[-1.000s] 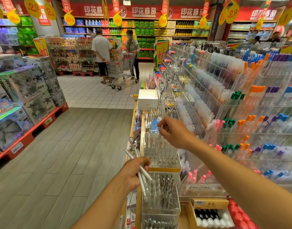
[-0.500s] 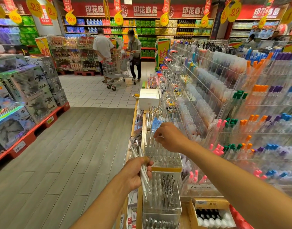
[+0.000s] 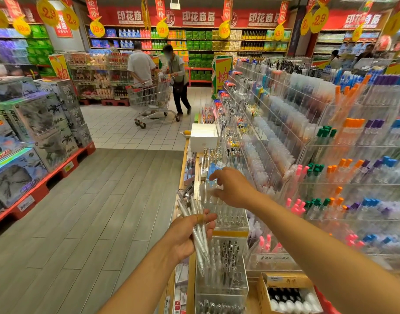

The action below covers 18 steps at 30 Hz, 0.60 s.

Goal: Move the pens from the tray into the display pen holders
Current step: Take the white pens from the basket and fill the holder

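My left hand [image 3: 185, 236] grips a bundle of several clear white pens [image 3: 200, 252], thumb across them; their tips fan out up-left and down-right. It is at the aisle edge of the counter, just left of a clear acrylic pen holder [image 3: 231, 219] with rows of tube slots on a yellow base. My right hand [image 3: 233, 188] hovers over that holder's back rows, index finger stretched left and fingers loose. I see nothing in it, though motion blur softens the fingertips. A lower clear holder [image 3: 224, 266] in front holds several pens.
Tiered acrylic shelves of coloured-cap pens [image 3: 330, 177] fill the right. A white box [image 3: 203, 137] sits farther along the counter, an open carton [image 3: 287, 295] at bottom right. Stacked toy boxes on a red pallet [image 3: 36, 137] line the left; two people with a cart [image 3: 153, 98] stand ahead.
My right hand has dropped lower and nearer the left hand, its pinch loosening into spread fingers. My left hand has lifted the pen bundle slightly towards it.
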Available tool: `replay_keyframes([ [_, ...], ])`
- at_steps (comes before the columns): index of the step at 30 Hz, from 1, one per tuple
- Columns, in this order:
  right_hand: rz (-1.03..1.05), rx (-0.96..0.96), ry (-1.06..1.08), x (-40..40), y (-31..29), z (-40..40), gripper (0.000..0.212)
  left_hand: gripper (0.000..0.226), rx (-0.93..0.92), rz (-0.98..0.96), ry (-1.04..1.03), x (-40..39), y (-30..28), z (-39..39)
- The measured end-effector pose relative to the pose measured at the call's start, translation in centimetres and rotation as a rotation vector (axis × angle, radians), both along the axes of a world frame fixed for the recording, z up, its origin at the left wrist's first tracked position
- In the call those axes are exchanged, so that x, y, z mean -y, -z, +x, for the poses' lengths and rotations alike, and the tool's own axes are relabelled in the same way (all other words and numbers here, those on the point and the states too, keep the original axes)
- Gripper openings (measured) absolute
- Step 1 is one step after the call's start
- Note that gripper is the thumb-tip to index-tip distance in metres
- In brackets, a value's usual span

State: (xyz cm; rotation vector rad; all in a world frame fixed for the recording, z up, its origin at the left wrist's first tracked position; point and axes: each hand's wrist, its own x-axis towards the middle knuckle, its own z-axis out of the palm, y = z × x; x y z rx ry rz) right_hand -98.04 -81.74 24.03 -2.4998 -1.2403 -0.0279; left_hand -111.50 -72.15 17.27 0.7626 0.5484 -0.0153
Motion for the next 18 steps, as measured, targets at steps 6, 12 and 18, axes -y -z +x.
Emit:
replay_keyframes([
  [6, 0.061, -0.252, -0.045, 0.5, -0.7, -1.4, 0.019, 0.046, 0.090, -0.055, -0.028, 0.0, -0.1, -0.1],
  [12, 0.057, -0.463, -0.002, 0.2, 0.6, -2.3, 0.024, 0.022, 0.122, 0.023, -0.004, 0.5, -0.4, -0.1],
  [18, 0.123, -0.642, 0.052, 0.4, 0.6, -2.2, 0.025, 0.023, 0.132, 0.007, -0.012, 0.6, -0.5, -0.2],
])
